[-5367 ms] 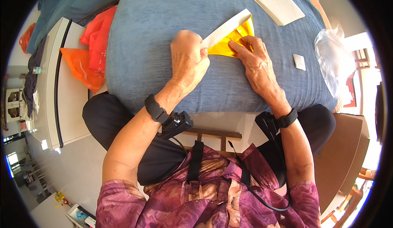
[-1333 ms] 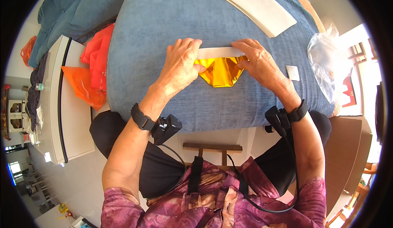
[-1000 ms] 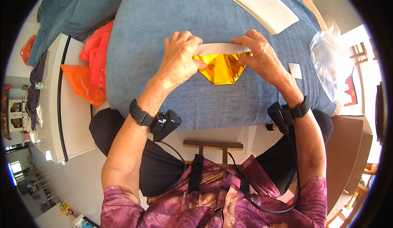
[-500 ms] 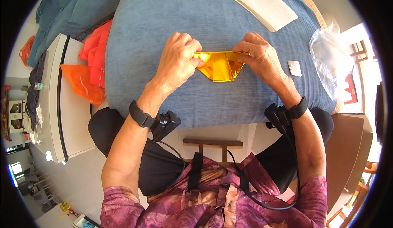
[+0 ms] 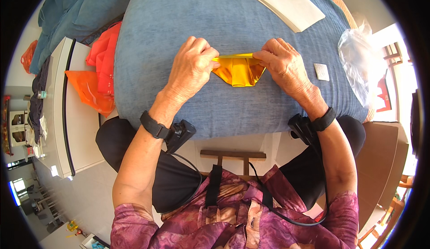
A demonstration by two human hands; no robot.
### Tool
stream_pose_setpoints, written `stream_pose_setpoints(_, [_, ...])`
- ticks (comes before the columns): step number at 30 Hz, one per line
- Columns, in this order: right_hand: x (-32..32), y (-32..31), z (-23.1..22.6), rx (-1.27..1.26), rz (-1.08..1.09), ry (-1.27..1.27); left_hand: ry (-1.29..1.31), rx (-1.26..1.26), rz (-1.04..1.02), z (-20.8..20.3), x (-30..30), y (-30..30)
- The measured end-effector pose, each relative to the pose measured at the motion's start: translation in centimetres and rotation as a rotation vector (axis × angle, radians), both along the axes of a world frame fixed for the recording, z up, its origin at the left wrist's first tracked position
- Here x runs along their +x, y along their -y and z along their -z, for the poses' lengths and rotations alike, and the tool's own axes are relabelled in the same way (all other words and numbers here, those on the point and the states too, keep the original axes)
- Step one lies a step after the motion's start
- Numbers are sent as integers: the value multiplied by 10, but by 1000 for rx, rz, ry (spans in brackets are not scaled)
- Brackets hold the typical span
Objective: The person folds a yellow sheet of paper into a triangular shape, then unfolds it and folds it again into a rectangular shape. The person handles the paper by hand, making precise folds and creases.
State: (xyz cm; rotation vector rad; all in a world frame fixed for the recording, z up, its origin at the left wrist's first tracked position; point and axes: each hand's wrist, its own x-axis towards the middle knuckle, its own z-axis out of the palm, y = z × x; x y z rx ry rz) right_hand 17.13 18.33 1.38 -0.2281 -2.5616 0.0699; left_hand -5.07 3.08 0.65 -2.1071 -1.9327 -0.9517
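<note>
Between my two hands is a shiny gold foil paper [image 5: 239, 73], folded into a boat-like shape with a straight upper edge and a flat, narrower bottom. My left hand [image 5: 192, 65] pinches its left end between thumb and fingers. At the other end, my right hand [image 5: 282, 65] grips the top corner, with the fingers curled and the thumb underneath. The paper is held over a blue cloth-covered surface [image 5: 201, 114]. My fingers hide both of its tips.
A stack of cream paper sheets [image 5: 282, 3] lies at the far right of the blue surface. A small whitish square [image 5: 321, 72] and a clear plastic bag [image 5: 356, 65] are on the right. Red bags [image 5: 107, 56] and an orange bag [image 5: 92, 92] rest on a white cabinet [image 5: 80, 132] at left.
The upper edge of the gold paper now shows a broader folded strip. My right hand has shifted slightly inward and down; the left hand stays nearly in place.
</note>
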Motion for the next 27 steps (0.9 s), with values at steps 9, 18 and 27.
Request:
stream_pose_setpoints(9, [0,0,-1,-19,-2,-5,-47,31,13,2,-5,-1])
stream_pose_setpoints(18, [1,0,0,-3,2,9,-295,102,-20,2,2,1])
stream_pose_setpoints(27, [3,2,2,54,-4,26,-500,85,-26,2,7,6])
